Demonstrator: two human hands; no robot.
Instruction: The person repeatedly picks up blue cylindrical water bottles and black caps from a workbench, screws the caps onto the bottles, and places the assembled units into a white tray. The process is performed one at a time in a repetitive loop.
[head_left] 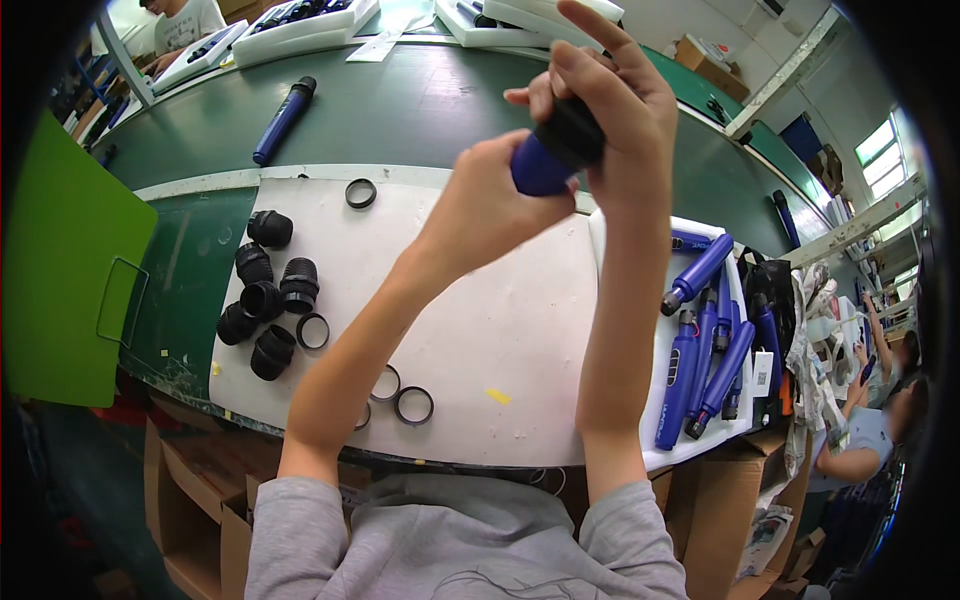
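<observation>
Over the far part of the white work sheet (520, 340), I hold a blue handheld microphone (540, 170) tilted between both hands. My left hand (478, 205) is closed round its blue body. At the upper right, my right hand (632, 110) grips the black head end, its index finger pointing up and away. The tip of the head is partly hidden by my fingers. To the left on the sheet stand several black microphone heads (300, 285). Black rings (414, 406) lie near the front edge, and another ring (361, 194) lies farther back.
A white foam tray (655, 452) of blue microphone bodies (678, 380) is at the right. One complete microphone (285, 120) lies on the green bench (420, 110). Foam trays (300, 35) line the back. A green panel (70, 270) stands at the left. Other people are farther off.
</observation>
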